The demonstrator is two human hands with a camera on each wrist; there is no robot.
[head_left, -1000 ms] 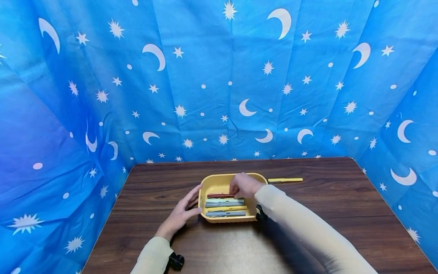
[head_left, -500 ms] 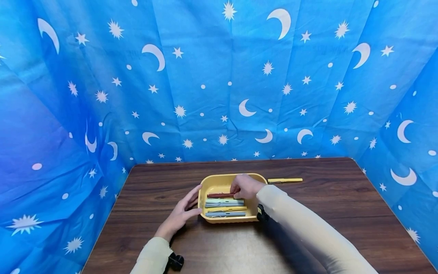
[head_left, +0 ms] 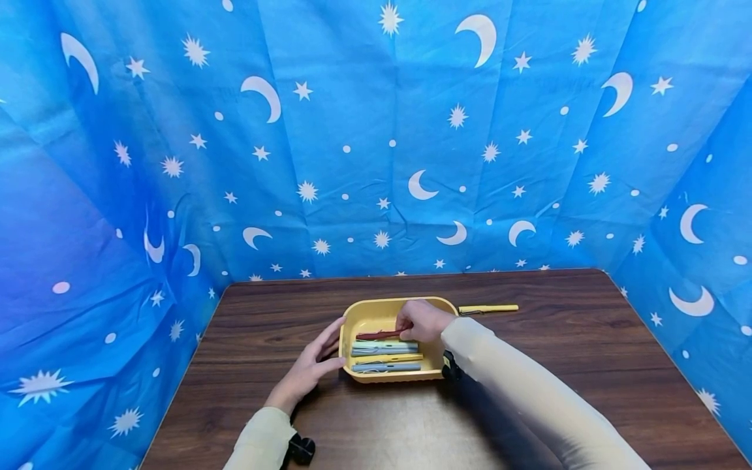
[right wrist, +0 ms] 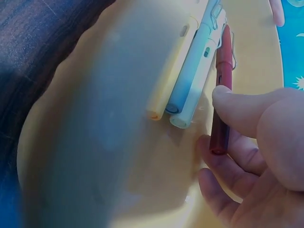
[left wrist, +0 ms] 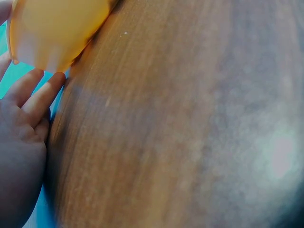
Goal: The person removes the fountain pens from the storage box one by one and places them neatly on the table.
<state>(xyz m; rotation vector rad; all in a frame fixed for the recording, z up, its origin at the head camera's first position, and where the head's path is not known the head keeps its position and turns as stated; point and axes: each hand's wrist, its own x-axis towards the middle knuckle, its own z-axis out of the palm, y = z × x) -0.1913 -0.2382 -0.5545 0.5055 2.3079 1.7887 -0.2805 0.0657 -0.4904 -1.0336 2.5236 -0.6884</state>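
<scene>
My right hand point(head_left: 424, 320) reaches into a yellow plastic box point(head_left: 440, 364) and pinches a dark red pen point(head_left: 376, 335) between thumb and fingers. In the right wrist view the red pen point(right wrist: 223, 71) has a wire clip, and the thumb lies across its barrel. Beside it in the box lie a pale green pen point(right wrist: 194, 97), a blue-grey pen point(right wrist: 189, 71) and a yellow pen point(right wrist: 166, 85). Another blue-grey pen point(head_left: 386, 368) is nearest the front wall. My left hand point(head_left: 305, 369) touches the box's left end with fingers spread and fairly straight.
A yellow pen point(head_left: 489, 309) lies on the brown wooden table point(head_left: 587, 365), just right of the box's back corner. Blue cloth point(head_left: 364, 163) with moons and stars hangs behind and at both sides.
The red pen has tilted slightly, its right end rising a little in my right hand's pinch. My left hand stays against the box, and the other pens lie as before.
</scene>
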